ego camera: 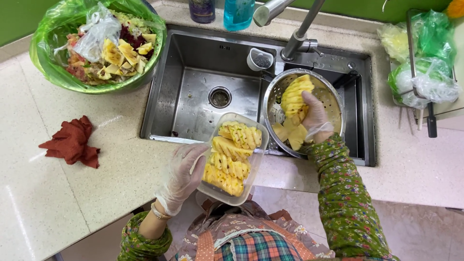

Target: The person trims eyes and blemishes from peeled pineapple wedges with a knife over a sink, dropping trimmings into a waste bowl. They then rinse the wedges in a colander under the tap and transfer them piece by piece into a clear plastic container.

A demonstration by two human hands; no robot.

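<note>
Already, tub [256, 164] nearly full of pineapple slices [232, 157], gripped by left hand [181, 176]. Right hand [314, 116] clasped another slice [296, 99] in colander [333, 96] at 3 o'clock; few pieces [290, 135] left.

Gloved hands: left [181, 171] holds pineapple tray [212, 191], right [314, 116] grips colander pineapple [294, 96].

Clear plastic gloves on hands [181, 176], green floral sleeves [345, 212], plaid apron [258, 246]
</note>
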